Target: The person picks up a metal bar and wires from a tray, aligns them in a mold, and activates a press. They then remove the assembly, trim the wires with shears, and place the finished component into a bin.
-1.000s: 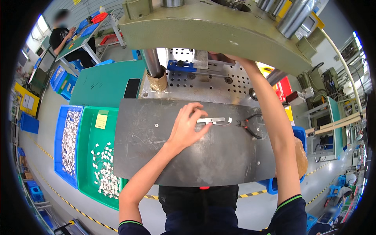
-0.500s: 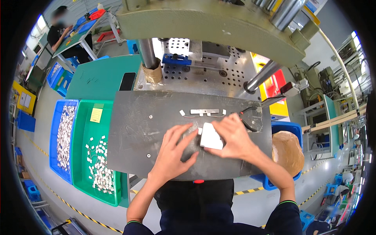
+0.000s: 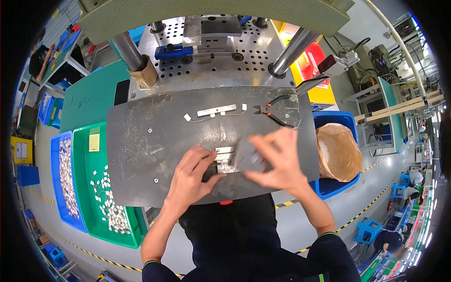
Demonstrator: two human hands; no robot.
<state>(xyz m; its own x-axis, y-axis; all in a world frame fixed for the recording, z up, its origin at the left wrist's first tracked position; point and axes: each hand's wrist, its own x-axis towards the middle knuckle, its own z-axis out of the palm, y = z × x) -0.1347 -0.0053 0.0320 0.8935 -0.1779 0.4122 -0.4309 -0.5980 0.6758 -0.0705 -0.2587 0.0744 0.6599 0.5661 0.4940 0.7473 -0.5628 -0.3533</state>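
My right hand (image 3: 279, 160) grips a grey-and-white block (image 3: 249, 156), blurred by motion and tilted up at its left side. Beside it on the dark work plate (image 3: 136, 162) lies a small silvery metal piece (image 3: 226, 159). My left hand (image 3: 189, 175) is closed at the left end of this piece, finger and thumb bent around its edge. Farther back rests a light strip with wires (image 3: 216, 111), a small white connector at each end. To its right lie black cutting pliers with orange marks (image 3: 268, 111), jaws apart.
Behind the plate stands a press with steel columns (image 3: 293, 54) and a perforated bed (image 3: 174, 69). On the left are a green bin (image 3: 134, 230) and a blue bin (image 3: 60, 176) holding small white parts. At right is a paper-lined blue tub (image 3: 359, 127). A phone (image 3: 121, 91) lies back left.
My view has shifted, so the bench sits differently. The block in my right hand has tilted up from the plate, showing the metal piece. My left hand has closed in on that piece.
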